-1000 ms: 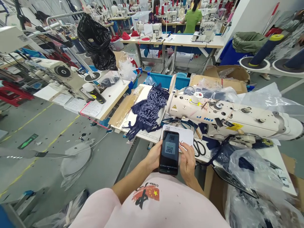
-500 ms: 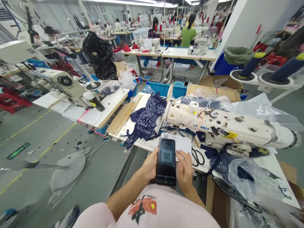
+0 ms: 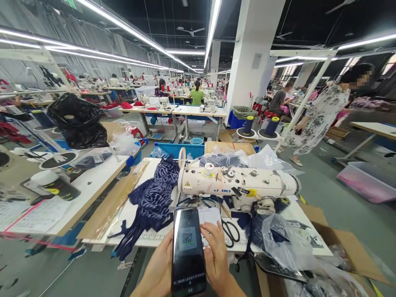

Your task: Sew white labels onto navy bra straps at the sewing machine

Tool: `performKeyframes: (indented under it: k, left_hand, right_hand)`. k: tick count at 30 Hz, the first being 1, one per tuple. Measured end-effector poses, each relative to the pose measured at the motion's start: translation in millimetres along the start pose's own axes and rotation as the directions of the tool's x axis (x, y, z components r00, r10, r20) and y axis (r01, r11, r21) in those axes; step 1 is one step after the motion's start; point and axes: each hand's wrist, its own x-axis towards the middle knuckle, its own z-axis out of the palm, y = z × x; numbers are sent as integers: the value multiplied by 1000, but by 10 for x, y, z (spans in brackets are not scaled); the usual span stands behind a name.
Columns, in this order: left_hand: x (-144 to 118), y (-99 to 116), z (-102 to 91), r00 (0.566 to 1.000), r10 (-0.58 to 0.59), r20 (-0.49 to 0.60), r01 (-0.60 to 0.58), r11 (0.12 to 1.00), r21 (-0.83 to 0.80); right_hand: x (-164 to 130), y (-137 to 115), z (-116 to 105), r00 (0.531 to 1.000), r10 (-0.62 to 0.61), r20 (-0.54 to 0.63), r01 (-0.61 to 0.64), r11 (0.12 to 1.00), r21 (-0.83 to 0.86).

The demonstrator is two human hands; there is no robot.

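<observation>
A black smartphone (image 3: 189, 264) is upright in front of me, its screen showing a QR code in a light square. My left hand (image 3: 159, 262) grips it along the left edge. Close to its right edge, my right hand (image 3: 215, 251) has its fingers loosely extended over a white paper (image 3: 212, 215), thumb apart; whether the fingertips touch phone or paper is hard to tell. Behind the phone, the paper lies partly hidden on the sewing table (image 3: 139, 231). Black-handled scissors (image 3: 230, 234) lie right of it. A heap of navy patterned garments (image 3: 156, 198) lies to the left.
A white sewing machine (image 3: 238, 181) spans the table beyond the paper. Clear plastic bags (image 3: 287, 239) cover the right side. A blue bin (image 3: 170, 149) stands behind. At left is another table (image 3: 93, 181) with a black bag (image 3: 77, 123). A person (image 3: 321, 111) stands at right.
My view has tilted up and swung right, so the ceiling and a standing person now show. The phone appears larger and lower, still in my left hand; my right hand stays beside it.
</observation>
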Motion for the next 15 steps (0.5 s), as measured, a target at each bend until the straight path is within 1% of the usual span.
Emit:
performKeyframes:
  k: [3,6,9,12,15]
  left_hand:
    - [38,-5,0,999,33,-6,-33,999,6]
    - [123,-40,-55,992,123,9,-123,992,25]
    - [195,-93,-143,979,201,-24,-198,977,76]
    - [225,-147,-222,971,238,-32,-235,968,84]
    - [238,-194,-287,965,261,-33,-259,964,53]
  right_hand:
    - [21,42,-15,1000,-9,25,9,1000,10]
    - [34,95,-51,1000,-7,20,6,999,49]
    - [30,136,-74,1000,6,11,-7,996,90]
    - [19,133,-78,999,-45,11,44,993,108]
    - [16,87,-72,994,-104,33,100,990,95]
